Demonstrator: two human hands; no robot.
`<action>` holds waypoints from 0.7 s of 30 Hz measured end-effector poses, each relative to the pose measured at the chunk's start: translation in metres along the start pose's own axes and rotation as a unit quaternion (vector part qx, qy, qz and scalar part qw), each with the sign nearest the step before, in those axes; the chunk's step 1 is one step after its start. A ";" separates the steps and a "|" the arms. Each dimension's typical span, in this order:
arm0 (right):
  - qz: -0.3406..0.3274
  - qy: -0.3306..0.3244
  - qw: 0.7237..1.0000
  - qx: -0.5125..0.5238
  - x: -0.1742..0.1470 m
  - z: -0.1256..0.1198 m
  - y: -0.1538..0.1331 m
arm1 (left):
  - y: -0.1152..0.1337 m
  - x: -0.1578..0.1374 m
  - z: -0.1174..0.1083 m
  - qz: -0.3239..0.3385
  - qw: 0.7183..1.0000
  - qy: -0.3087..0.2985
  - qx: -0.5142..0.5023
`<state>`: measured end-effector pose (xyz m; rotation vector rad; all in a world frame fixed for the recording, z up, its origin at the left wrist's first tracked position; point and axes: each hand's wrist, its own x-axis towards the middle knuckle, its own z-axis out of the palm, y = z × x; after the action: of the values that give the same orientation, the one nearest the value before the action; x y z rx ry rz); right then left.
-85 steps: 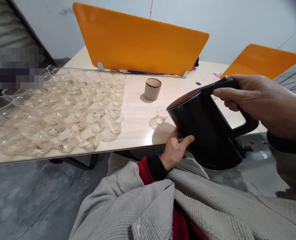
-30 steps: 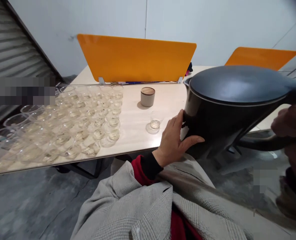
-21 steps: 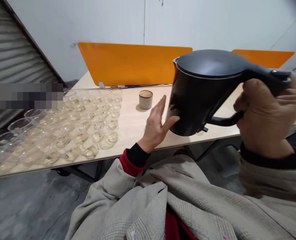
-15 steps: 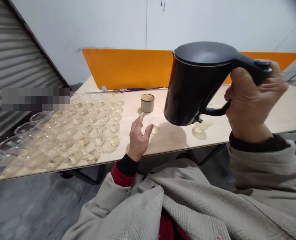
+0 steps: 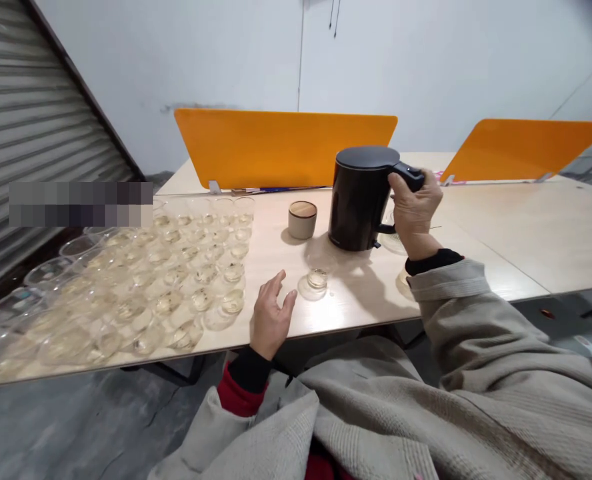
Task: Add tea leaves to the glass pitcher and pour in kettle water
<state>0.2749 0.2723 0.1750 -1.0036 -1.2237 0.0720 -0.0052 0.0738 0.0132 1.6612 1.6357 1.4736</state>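
1. The table [image 5: 501, 227] carries two orange dividers [image 5: 281, 150] at its far edge.
2. Many glass cups [image 5: 176, 280] crowd its left part.
3. The black kettle [image 5: 359, 200] stands upright mid-table, its handle gripped by the right hand [image 5: 416, 210].
4. A beige canister [image 5: 302, 220] sits just beside the kettle.
5. The left hand [image 5: 271, 317] hovers open and empty near a lone glass [image 5: 317, 275].

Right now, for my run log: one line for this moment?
right hand: gripping kettle handle | kettle: on table | left hand: open, near glass cup
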 end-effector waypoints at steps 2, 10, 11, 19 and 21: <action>0.001 -0.002 1.000 0.001 0.001 0.005 0.016 | 0.001 -0.001 0.000 -0.013 1.000 -0.004 -0.006; 0.011 0.042 0.999 -0.007 0.004 0.014 0.057 | 0.005 -0.001 -0.002 -0.018 0.999 -0.038 -0.011; 0.011 0.047 0.999 -0.001 0.004 0.016 0.061 | 0.005 -0.001 -0.002 -0.016 0.999 -0.041 -0.008; 0.033 0.009 0.998 -0.061 0.025 0.021 0.087 | 0.007 -0.002 -0.004 -0.012 0.998 -0.052 -0.017; 0.030 -0.015 0.996 -0.079 0.034 0.022 0.097 | 0.009 -0.002 -0.005 -0.006 0.998 -0.053 -0.018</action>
<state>0.3144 0.3613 0.1355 -1.1802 -1.2403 0.0384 -0.0045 0.0676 0.0212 1.6766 1.5529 1.3761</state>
